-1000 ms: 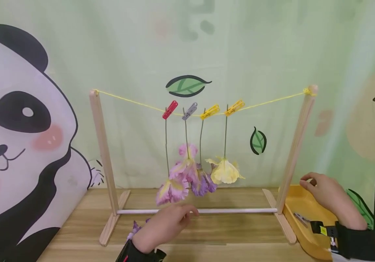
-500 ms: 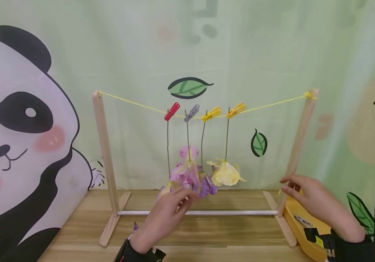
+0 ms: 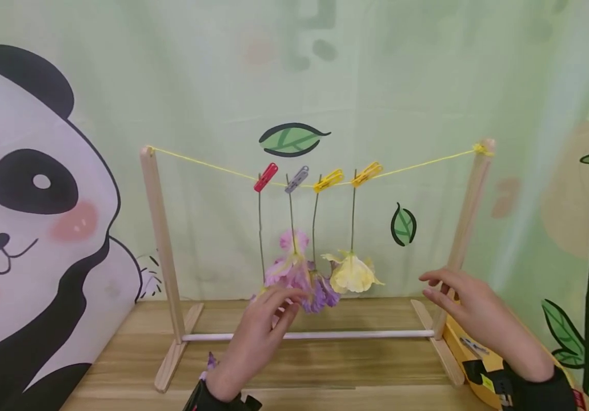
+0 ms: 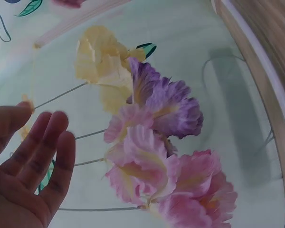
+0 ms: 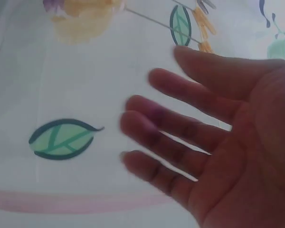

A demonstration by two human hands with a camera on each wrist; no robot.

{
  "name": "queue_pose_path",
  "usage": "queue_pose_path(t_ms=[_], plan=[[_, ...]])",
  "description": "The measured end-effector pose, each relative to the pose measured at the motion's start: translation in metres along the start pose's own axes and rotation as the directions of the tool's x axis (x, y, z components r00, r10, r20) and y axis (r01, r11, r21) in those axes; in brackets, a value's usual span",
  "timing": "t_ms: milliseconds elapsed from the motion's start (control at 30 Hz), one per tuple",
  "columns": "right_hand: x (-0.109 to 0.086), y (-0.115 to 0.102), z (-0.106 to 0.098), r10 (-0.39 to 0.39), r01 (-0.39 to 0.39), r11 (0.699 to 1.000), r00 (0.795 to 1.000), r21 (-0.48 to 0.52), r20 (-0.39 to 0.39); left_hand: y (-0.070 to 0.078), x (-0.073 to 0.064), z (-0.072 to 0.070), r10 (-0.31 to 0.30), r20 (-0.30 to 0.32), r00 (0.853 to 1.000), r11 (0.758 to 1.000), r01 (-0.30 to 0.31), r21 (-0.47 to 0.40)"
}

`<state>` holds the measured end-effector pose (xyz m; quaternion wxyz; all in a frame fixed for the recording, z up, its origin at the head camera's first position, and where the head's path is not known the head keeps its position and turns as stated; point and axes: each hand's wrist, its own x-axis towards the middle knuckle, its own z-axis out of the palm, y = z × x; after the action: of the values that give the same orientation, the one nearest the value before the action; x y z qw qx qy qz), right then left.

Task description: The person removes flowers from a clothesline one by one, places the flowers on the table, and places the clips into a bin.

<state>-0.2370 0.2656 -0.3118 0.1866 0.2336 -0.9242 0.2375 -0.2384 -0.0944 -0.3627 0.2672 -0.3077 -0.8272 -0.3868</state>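
Artificial flowers hang head down from a yellow string [image 3: 201, 165], their stems pinned by a red clothespin [image 3: 265, 177], a grey clothespin [image 3: 296, 180] and two yellow clothespins [image 3: 328, 180]. A yellow flower [image 3: 353, 273] is rightmost, beside a purple flower [image 4: 173, 107]; two pink flowers [image 4: 142, 164] hang further left. My left hand [image 3: 265, 325] is in front of the leftmost pink bloom, hiding most of it in the head view, with relaxed fingers and nothing held. To the right, my right hand [image 3: 474, 305] hovers before the right post, fingers loosely spread and holding nothing.
Two wooden posts [image 3: 163, 245] on feet carry the string, joined low down by a white rod [image 3: 356, 334]. A yellow tray [image 3: 479, 394] with a clothespin [image 3: 474, 346] stands at right. Purple petals [image 3: 212, 361] show on the table behind my left wrist.
My left hand has risen towards the pink flowers, covering the leftmost bloom. My right hand has moved left from above the yellow tray. The hanging flowers stay pinned.
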Motion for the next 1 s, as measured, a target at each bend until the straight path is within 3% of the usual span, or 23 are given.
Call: queue_pose_path(t_ms=[100, 200, 333, 533, 800, 1000], plan=[[0.001, -0.006, 0.006, -0.072, 0.072, 0.997, 0.991, -0.009, -0.116, 0.001, 0.0, 0.005, 0.003, -0.061, 0.998, 1.0, -0.004, -0.01], [0.004, -0.013, 0.012, -0.13, 0.13, 0.991, 0.968, -0.012, -0.215, 0.002, 0.0, 0.009, -0.006, -0.09, 0.996, 1.0, 0.004, -0.026], [0.012, -0.023, 0.025, -0.18, 0.198, 0.98, 0.94, 0.035, -0.29, 0.0, 0.001, 0.01, -0.024, -0.126, 0.992, 0.999, 0.02, -0.033], [0.033, -0.04, 0.028, -0.245, 0.268, 0.963, 0.923, 0.038, -0.297, -0.006, 0.005, 0.004, -0.051, -0.184, 0.982, 0.999, 0.048, -0.024], [0.083, -0.073, 0.009, -0.453, 0.459, 0.887, 0.833, -0.062, -0.318, -0.013, 0.02, -0.015, -0.053, -0.236, 0.97, 0.997, 0.063, 0.034], [0.116, -0.099, -0.003, -0.522, 0.514, 0.851, 0.808, -0.104, -0.275, -0.019, 0.034, -0.025, -0.032, -0.283, 0.959, 0.992, 0.066, 0.11]])
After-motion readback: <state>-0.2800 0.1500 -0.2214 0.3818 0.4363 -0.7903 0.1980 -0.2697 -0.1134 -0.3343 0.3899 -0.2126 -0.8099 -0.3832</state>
